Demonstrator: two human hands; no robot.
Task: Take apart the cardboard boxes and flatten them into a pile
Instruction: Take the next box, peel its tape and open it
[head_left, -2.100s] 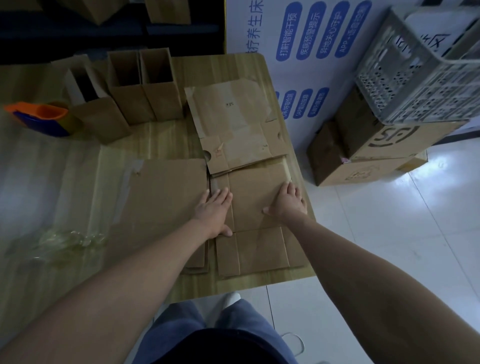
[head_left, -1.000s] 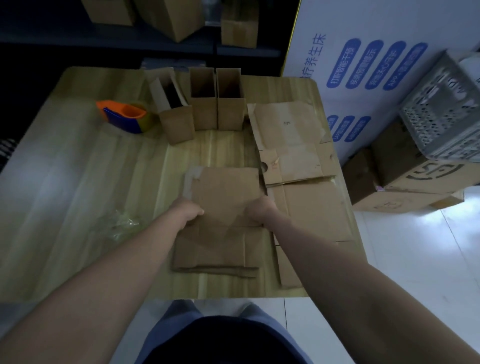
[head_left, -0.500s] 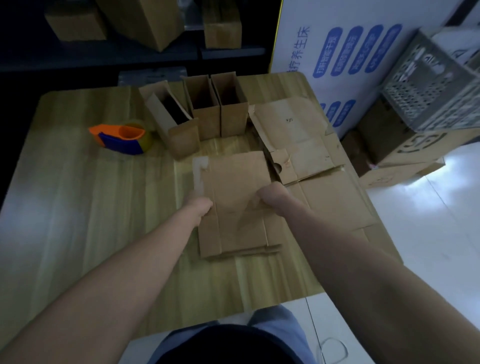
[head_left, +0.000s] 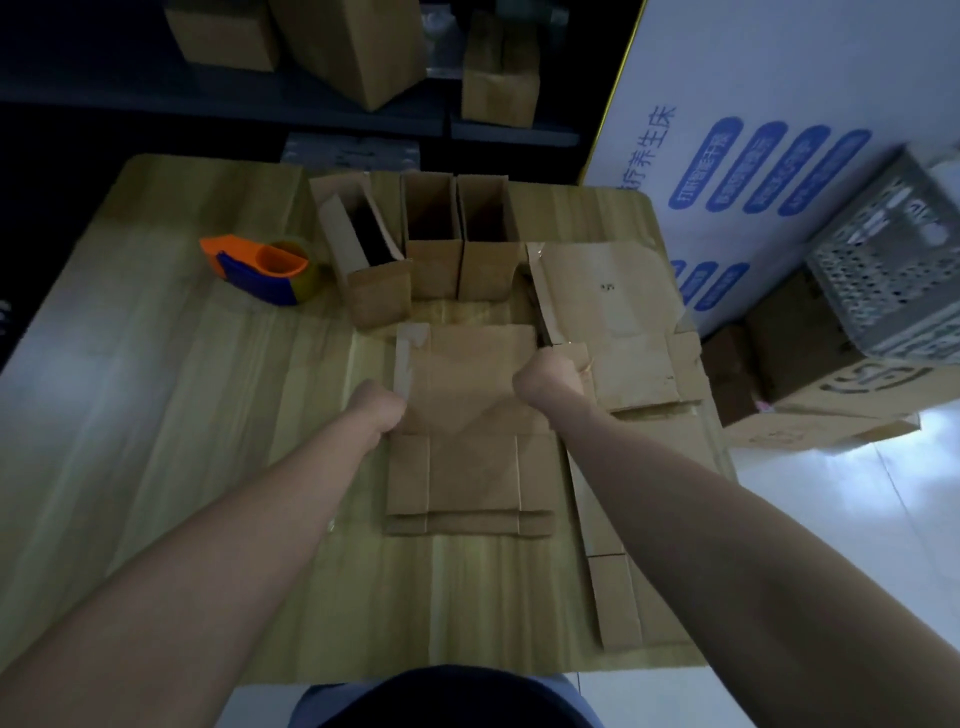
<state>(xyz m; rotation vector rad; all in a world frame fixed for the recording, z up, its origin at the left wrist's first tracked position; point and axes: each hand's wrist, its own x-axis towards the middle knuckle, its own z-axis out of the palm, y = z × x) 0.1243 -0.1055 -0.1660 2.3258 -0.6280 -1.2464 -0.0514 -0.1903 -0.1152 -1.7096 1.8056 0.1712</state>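
Gripping flattened box (head_left: 470, 415) by its side edges: left hand (head_left: 382, 408) and right hand (head_left: 548, 382) both curled tight on the cardboard. Lying mid-table (head_left: 156, 415), just left of flattened pile (head_left: 623, 332), in front of three upright boxes (head_left: 434, 270). Risk: may spring open or shed lower layers if lifted by edges alone; may shove pile off table edge on landing. Versus two seconds back: no longer pressing flat-palmed on pile; versus half a second back: squared up, not skewed.
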